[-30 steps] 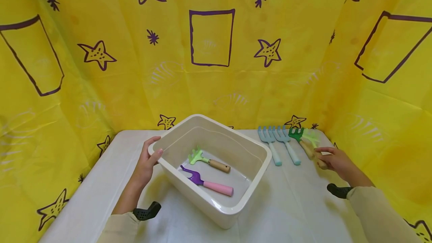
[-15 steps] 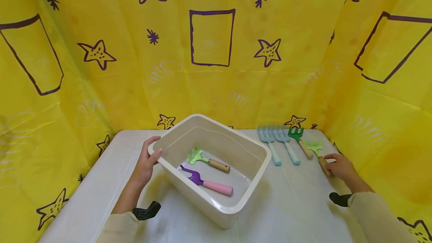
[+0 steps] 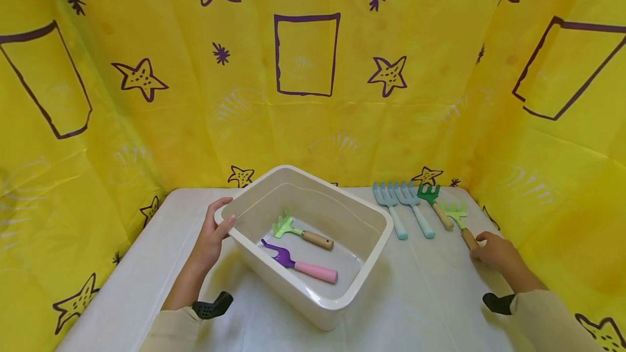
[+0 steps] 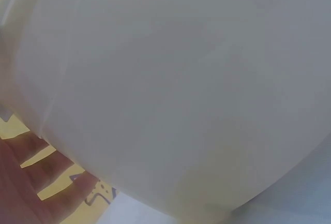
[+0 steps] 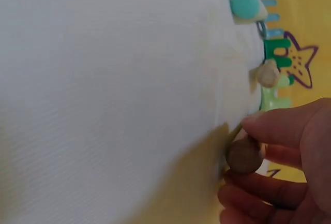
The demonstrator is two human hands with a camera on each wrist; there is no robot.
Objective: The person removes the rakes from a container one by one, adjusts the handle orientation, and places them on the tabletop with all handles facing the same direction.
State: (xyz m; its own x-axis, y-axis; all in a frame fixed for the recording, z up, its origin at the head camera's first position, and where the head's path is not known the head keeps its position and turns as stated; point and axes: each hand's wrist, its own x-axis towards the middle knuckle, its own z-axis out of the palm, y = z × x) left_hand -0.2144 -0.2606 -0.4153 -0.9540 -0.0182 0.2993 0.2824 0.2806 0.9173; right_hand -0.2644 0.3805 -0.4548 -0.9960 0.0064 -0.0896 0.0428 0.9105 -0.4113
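Note:
My left hand [image 3: 212, 235] grips the left corner rim of a cream plastic tub [image 3: 303, 303], thumb over the rim. In the left wrist view my fingers [image 4: 49, 169] lie along the tub's outer wall [image 4: 170, 89]. Inside the tub lie a light green hand rake [image 3: 315, 239] with a wooden handle and a purple hand fork [image 3: 313, 271] with a pink handle. At the table's right side, my right hand [image 3: 496, 254] pinches the wooden handle end [image 5: 244, 155] of another light green hand rake [image 3: 457, 212], which lies at the end of a row.
Left of that rake lie a dark green hand rake [image 3: 442, 215] with a wooden handle and two pale blue hand forks, one nearer the tub [image 3: 397, 221] and one beside it [image 3: 423, 220]. Yellow patterned cloth [image 3: 303, 140] surrounds the white table [image 3: 415, 297].
The light green rake came down at the right end of the row, beside the dark green one. My right hand then slid back toward its handle end. My left hand and the tub stayed put.

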